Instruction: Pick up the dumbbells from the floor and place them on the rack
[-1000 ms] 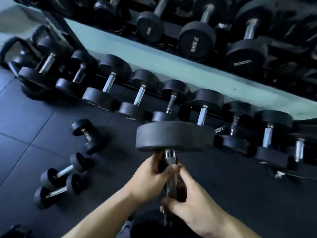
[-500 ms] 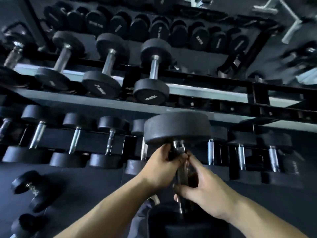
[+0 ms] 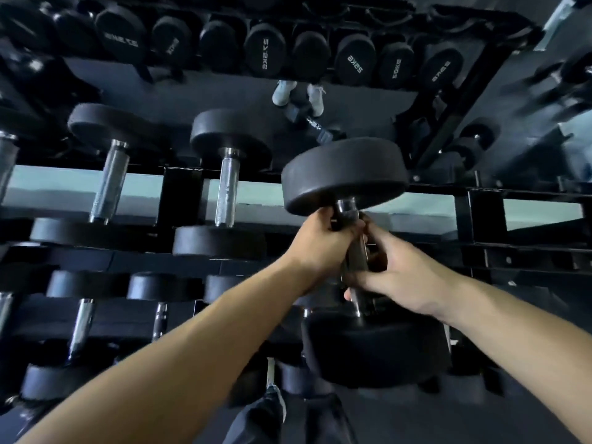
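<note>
Left hand (image 3: 323, 245) and right hand (image 3: 397, 283) both clamp the dumbbell (image 3: 344, 174) handle; rack (image 3: 182, 200) at nine o'clock holds two dumbbells.

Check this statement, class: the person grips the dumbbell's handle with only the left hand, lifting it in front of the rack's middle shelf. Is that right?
Not quite. The head view shows both hands on the handle of the dumbbell: the left hand nearer the upper head, the right hand lower. The rest stands: it is held up before the rack's middle shelf.
</note>
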`<state>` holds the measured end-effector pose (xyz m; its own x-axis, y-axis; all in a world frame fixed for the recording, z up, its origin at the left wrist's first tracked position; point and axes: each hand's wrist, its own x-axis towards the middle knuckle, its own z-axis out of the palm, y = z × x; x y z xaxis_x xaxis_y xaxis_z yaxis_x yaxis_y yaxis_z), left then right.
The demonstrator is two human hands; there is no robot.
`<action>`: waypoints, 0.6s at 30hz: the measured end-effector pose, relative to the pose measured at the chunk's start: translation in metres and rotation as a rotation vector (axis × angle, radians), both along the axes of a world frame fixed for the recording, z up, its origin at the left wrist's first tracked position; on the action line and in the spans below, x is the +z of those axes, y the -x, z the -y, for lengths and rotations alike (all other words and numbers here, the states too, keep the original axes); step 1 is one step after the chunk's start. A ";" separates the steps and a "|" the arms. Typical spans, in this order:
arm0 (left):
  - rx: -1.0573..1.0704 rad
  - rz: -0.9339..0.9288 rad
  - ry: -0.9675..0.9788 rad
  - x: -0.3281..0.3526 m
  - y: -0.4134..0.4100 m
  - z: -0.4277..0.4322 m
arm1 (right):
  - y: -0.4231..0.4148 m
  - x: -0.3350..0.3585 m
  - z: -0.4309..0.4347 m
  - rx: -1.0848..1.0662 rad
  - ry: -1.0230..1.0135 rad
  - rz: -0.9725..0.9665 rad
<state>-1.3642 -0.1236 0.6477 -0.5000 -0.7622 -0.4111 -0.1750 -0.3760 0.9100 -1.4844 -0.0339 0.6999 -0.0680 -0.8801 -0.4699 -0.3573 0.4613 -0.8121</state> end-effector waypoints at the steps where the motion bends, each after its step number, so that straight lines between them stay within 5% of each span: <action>1: 0.021 0.005 0.007 -0.003 0.009 0.012 | 0.010 -0.002 0.014 0.003 0.000 0.013; 18: 0.150 0.050 -0.011 -0.044 0.077 0.100 | 0.089 -0.057 0.121 0.094 -0.026 0.140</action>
<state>-1.4408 -0.2239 0.6038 -0.3597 -0.8222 -0.4412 -0.1616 -0.4108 0.8973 -1.5734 -0.1550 0.6425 0.0815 -0.8670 -0.4916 -0.2844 0.4525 -0.8452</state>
